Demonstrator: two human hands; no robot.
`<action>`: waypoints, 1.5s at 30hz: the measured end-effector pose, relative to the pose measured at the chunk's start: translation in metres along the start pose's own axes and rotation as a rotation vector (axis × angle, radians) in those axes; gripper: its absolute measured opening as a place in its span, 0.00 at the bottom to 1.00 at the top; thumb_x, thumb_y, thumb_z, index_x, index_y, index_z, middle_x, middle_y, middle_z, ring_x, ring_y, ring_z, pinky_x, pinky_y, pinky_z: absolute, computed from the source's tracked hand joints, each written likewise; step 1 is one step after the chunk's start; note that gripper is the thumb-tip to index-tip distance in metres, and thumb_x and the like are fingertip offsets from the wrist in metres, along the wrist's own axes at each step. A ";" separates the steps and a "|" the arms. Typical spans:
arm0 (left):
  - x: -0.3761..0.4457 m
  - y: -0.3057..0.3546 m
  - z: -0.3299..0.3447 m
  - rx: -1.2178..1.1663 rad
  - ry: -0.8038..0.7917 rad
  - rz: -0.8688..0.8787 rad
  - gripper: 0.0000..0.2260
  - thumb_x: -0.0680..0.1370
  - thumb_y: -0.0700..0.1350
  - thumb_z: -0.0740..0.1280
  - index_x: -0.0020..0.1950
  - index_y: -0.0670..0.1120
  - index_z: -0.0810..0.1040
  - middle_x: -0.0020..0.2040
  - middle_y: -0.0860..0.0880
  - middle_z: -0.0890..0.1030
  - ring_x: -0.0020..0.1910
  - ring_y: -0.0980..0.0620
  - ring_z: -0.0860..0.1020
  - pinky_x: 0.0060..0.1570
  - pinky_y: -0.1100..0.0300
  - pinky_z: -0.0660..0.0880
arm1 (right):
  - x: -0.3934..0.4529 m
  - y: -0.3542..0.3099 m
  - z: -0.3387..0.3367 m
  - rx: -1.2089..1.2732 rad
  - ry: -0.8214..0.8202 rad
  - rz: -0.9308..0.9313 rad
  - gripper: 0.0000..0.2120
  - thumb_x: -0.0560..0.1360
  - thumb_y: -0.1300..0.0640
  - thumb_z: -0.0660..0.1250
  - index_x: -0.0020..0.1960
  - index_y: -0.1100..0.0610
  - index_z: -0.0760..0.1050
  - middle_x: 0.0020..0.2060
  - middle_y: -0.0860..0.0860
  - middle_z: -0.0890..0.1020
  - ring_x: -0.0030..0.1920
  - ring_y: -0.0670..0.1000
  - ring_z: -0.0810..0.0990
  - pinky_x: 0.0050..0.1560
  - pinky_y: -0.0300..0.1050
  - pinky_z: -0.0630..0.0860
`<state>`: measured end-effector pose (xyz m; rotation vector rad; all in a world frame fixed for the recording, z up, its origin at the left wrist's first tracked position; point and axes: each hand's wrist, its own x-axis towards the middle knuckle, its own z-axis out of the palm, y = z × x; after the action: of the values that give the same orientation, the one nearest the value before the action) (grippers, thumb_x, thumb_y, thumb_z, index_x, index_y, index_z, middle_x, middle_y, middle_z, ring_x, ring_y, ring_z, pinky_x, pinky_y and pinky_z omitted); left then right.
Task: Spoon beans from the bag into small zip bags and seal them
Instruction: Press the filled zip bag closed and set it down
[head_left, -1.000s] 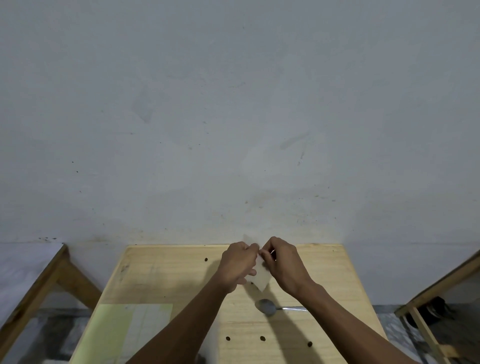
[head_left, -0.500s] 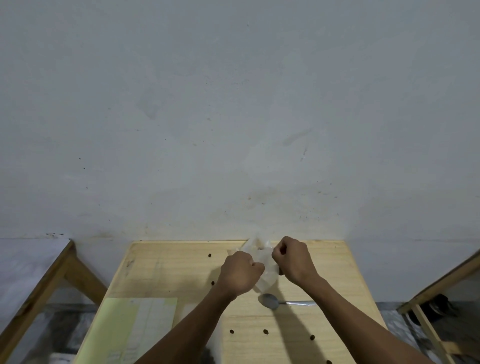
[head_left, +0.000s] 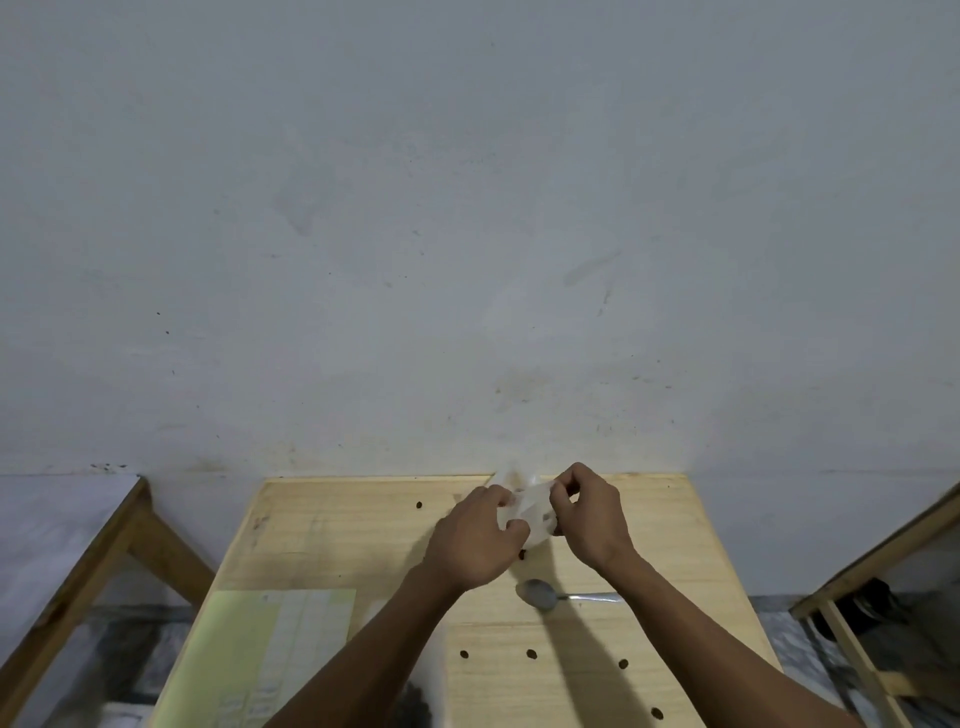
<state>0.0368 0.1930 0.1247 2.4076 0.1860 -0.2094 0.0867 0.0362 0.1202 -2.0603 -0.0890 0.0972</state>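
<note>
Both forearms are bare to the frame's edge (no sleeve, watch or ring), left hand (head_left: 480, 540) and right hand (head_left: 589, 517) ungloved.

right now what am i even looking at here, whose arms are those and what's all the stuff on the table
This is one picture from a camera worn on a person's head, looking forward and down, so the two bare arms reaching in from the bottom are the wearer's own. There is no machine. Most of the picture is a plain grey wall; below it is a light wooden table.

The left hand and the right hand are together pinching a small clear zip bag held above the table. Whether it holds beans yet is too hard to tell.

On the table lie a metal spoon, a pale green sheet of paper at the near left, and several dark beans scattered loose. Wooden frames stand at either side.
</note>
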 end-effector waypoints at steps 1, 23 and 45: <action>-0.001 -0.004 0.001 -0.037 0.010 0.040 0.20 0.76 0.57 0.60 0.68 0.54 0.70 0.67 0.58 0.72 0.66 0.55 0.71 0.64 0.54 0.69 | 0.000 0.001 -0.001 0.048 0.008 0.030 0.07 0.78 0.62 0.62 0.41 0.62 0.73 0.36 0.55 0.79 0.32 0.54 0.81 0.36 0.58 0.82; 0.003 -0.065 0.040 0.071 0.264 0.227 0.07 0.73 0.49 0.72 0.46 0.50 0.75 0.42 0.55 0.80 0.40 0.56 0.79 0.43 0.61 0.75 | -0.001 0.035 -0.001 0.545 -0.353 0.524 0.18 0.79 0.48 0.66 0.49 0.64 0.81 0.37 0.55 0.80 0.36 0.54 0.79 0.43 0.48 0.81; 0.028 -0.094 0.016 0.141 0.125 -0.041 0.36 0.65 0.71 0.70 0.65 0.51 0.73 0.57 0.53 0.80 0.57 0.49 0.78 0.61 0.51 0.70 | 0.008 0.125 -0.006 -0.696 -0.486 0.151 0.09 0.73 0.55 0.66 0.51 0.54 0.81 0.49 0.51 0.80 0.51 0.54 0.79 0.46 0.45 0.72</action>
<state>0.0447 0.2547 0.0466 2.5605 0.2868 -0.0938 0.0983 -0.0275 0.0127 -2.6905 -0.3001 0.7516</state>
